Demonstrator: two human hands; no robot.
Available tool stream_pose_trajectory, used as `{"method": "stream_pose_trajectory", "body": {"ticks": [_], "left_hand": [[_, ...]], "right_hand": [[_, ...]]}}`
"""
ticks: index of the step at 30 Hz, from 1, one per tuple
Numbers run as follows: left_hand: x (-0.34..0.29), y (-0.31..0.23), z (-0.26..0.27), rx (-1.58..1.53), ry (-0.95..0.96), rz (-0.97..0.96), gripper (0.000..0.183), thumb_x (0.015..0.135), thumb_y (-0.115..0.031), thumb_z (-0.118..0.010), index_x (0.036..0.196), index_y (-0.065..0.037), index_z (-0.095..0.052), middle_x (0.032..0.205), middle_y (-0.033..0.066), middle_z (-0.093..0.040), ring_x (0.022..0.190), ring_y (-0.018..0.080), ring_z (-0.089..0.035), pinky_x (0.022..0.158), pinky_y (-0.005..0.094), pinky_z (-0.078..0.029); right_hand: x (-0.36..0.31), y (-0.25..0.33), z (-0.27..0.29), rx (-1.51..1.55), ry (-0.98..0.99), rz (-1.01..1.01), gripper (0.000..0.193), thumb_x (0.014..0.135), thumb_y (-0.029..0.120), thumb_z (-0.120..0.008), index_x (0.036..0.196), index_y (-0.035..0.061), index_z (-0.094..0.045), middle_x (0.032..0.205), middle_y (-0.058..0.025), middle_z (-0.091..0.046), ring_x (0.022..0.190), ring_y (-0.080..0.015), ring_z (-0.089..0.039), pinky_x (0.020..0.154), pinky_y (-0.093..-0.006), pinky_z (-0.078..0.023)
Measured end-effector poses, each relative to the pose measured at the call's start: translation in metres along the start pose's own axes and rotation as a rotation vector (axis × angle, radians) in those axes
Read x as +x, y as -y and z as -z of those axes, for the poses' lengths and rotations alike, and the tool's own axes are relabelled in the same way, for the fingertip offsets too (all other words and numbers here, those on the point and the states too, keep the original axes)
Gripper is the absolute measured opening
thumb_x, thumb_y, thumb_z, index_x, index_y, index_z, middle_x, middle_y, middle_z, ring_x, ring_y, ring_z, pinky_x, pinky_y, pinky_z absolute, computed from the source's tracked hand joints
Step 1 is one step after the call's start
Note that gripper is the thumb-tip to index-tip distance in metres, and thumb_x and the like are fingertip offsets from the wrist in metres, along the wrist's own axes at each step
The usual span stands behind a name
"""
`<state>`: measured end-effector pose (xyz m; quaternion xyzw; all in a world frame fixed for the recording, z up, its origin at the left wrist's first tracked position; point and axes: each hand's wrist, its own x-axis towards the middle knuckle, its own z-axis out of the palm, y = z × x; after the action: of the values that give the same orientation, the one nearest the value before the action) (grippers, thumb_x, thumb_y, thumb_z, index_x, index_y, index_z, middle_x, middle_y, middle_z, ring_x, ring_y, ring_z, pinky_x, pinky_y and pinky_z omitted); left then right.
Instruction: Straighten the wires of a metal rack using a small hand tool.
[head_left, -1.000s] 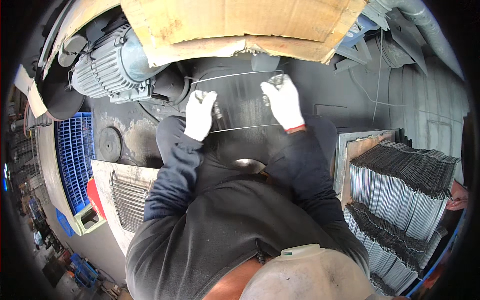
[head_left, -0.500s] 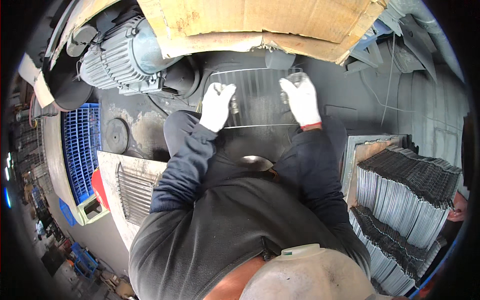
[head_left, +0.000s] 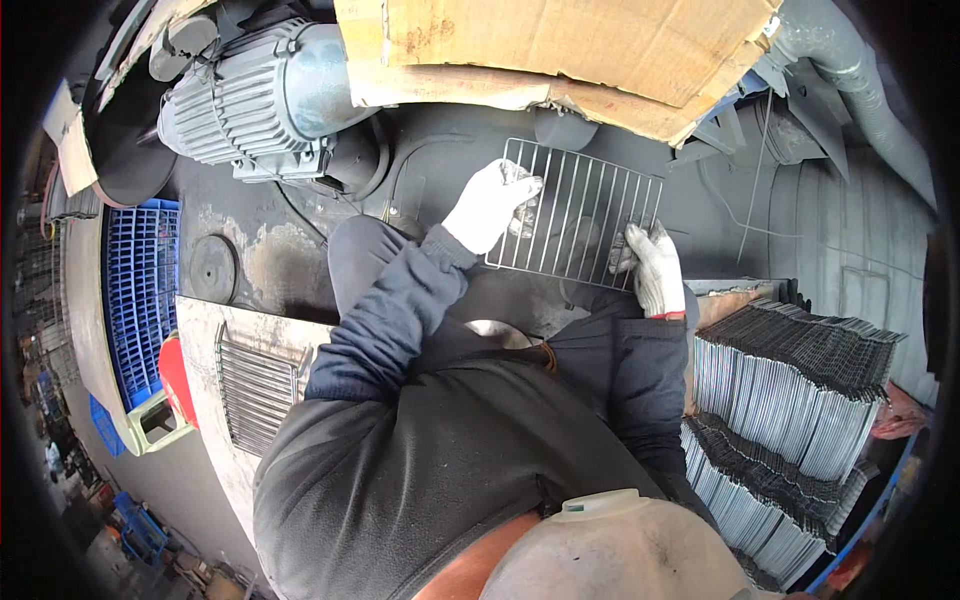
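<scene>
A rectangular wire rack [head_left: 572, 212] with thin parallel bars is held up in front of me, tilted down toward the right. My left hand [head_left: 492, 207], in a white glove with dark, dirty fingertips, grips its left side. On the right end, my right hand [head_left: 652, 268] closes around the outer bars, also gloved in white, with a red cuff edge. Some fingers of both hands show through the bars. Beyond the rack's far edge, a grey cylindrical part [head_left: 565, 130] sticks out below a cardboard sheet [head_left: 560, 45].
A ribbed electric motor [head_left: 250, 95] stands at the far left. Several racks lie on a board [head_left: 200, 318] at my left, near a blue plastic crate [head_left: 150, 290]. Tall stacks of wire racks [head_left: 790, 385] fill my right side. A thin wire [head_left: 755, 190] hangs at the far right.
The rack has turned clockwise and shifted right. Both hands moved with it: the left went right, and the right came lower and further right. The view has shifted slightly.
</scene>
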<state>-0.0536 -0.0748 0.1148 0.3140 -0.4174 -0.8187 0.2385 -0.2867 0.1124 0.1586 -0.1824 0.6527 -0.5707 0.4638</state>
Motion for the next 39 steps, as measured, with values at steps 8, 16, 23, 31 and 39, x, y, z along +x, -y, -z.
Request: {"method": "stream_pose_trajectory", "body": {"ticks": [8,16,23,31,39], "left_hand": [[-0.036,-0.031,0.098,-0.206,0.021,0.137,0.022,0.105,-0.021,-0.072,0.116,-0.009,-0.058,0.088,0.0022,-0.061,0.069,0.0148,-0.062,0.064,0.0376,-0.061],[0.02,0.002,-0.007,-0.167,0.281,0.081,0.024,0.106,-0.019,-0.072,0.121,-0.003,-0.064,0.093,0.0053,-0.069,0.073,0.0155,-0.068,0.065,0.0326,-0.061],[-0.071,-0.057,0.107,-0.265,0.02,0.063,0.024,0.107,-0.022,-0.071,0.092,-0.011,-0.056,0.077,0.0016,-0.059,0.058,0.0157,-0.057,0.055,0.0314,-0.052],[-0.185,-0.064,0.081,0.259,-0.359,-0.114,0.016,0.101,-0.007,-0.075,0.104,-0.005,-0.06,0.089,0.0051,-0.066,0.071,0.0112,-0.063,0.068,0.0276,-0.055],[-0.192,-0.045,0.022,0.328,-0.257,-0.435,0.013,0.094,0.004,-0.076,0.103,0.001,-0.067,0.1,0.0067,-0.073,0.09,0.0121,-0.068,0.085,0.0275,-0.056]], "right_hand": [[0.021,0.004,-0.095,-0.216,0.145,-0.067,0.028,0.103,0.019,-0.074,0.125,0.0015,-0.071,0.102,-0.0047,-0.075,0.083,-0.0143,-0.065,0.076,-0.0321,-0.053],[-0.016,0.042,0.003,-0.082,-0.224,-0.132,0.019,0.105,0.02,-0.068,0.116,0.0052,-0.067,0.088,-0.0007,-0.067,0.076,-0.0089,-0.062,0.065,-0.0244,-0.048],[0.029,0.005,-0.127,-0.277,0.198,-0.051,0.019,0.103,0.019,-0.074,0.113,0.0039,-0.073,0.089,-0.0012,-0.071,0.073,-0.0101,-0.064,0.067,-0.0293,-0.053],[-0.046,0.0,-0.134,-0.111,0.287,0.03,0.008,0.102,0.004,-0.074,0.107,0.0047,-0.067,0.093,0.0001,-0.071,0.079,-0.0091,-0.067,0.072,-0.0261,-0.054],[-0.09,0.013,-0.082,0.046,0.159,0.287,0.023,0.097,-0.006,-0.077,0.117,0.0015,-0.069,0.113,-0.0076,-0.078,0.104,-0.0136,-0.072,0.097,-0.0285,-0.058]]}}
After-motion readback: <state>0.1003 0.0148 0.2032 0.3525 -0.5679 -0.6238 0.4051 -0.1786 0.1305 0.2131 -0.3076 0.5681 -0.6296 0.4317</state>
